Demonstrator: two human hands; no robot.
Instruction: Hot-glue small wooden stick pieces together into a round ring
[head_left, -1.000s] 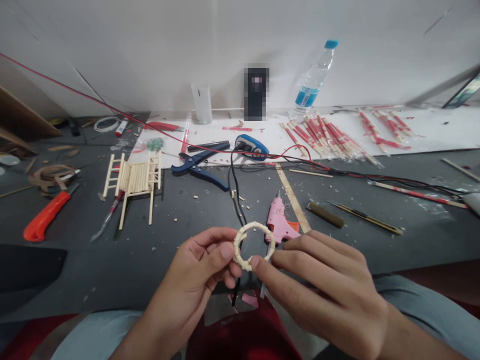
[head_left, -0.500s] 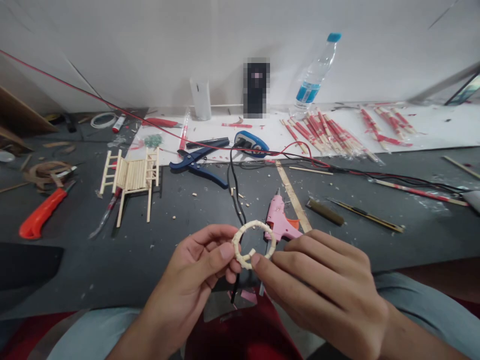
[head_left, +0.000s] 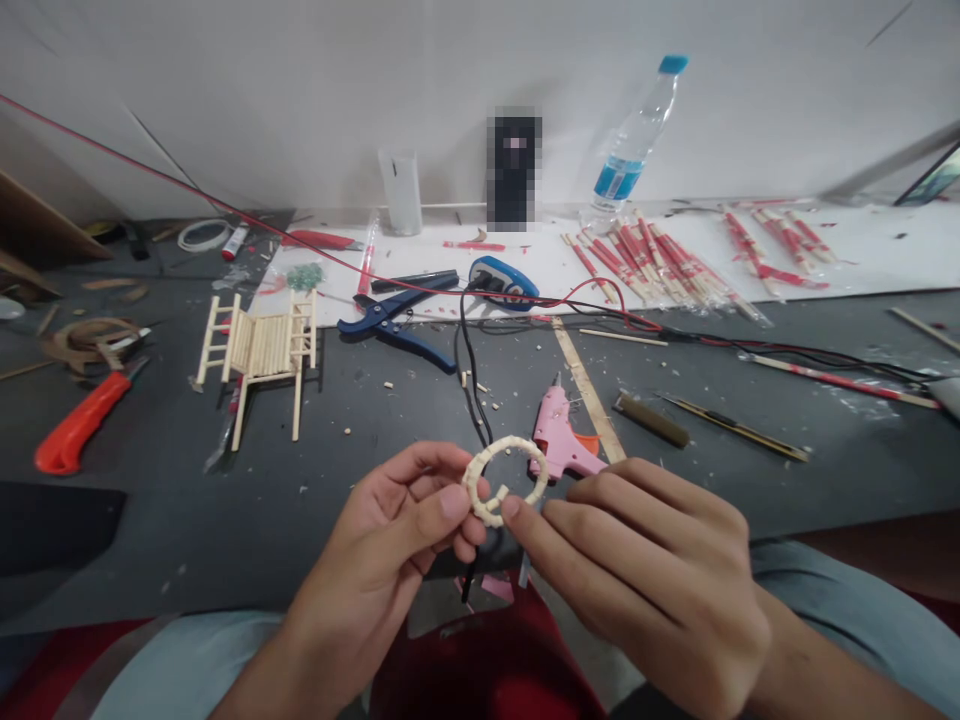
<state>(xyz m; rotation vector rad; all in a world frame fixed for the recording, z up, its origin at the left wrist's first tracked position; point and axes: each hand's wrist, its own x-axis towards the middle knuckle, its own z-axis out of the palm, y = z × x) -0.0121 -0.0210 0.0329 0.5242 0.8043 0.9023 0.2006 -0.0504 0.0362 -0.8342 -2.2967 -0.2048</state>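
A pale ring of short wooden pieces (head_left: 513, 443) is held up above the table's near edge. My left hand (head_left: 405, 530) pinches its left side between thumb and fingers. My right hand (head_left: 645, 560) is closed, its fingertips at the lower right of the ring, beside a small wooden piece (head_left: 497, 498) standing inward from the rim. Whether the right fingers grip the ring or that piece is partly hidden. Just behind the ring lies a pink glue gun (head_left: 556, 430) on its side.
A miniature stick chair (head_left: 262, 345), a blue cutter (head_left: 397, 325) and an orange-handled tool (head_left: 82, 425) lie left. Bundled sticks (head_left: 660, 260) and a water bottle (head_left: 630, 150) are at the back. A craft knife (head_left: 739, 425) lies right. Cables (head_left: 474, 380) cross the table.
The ring has tilted slightly and looks flatter, its lower edge a little higher. Both hands keep nearly the same hold. The camera view has shifted a little.
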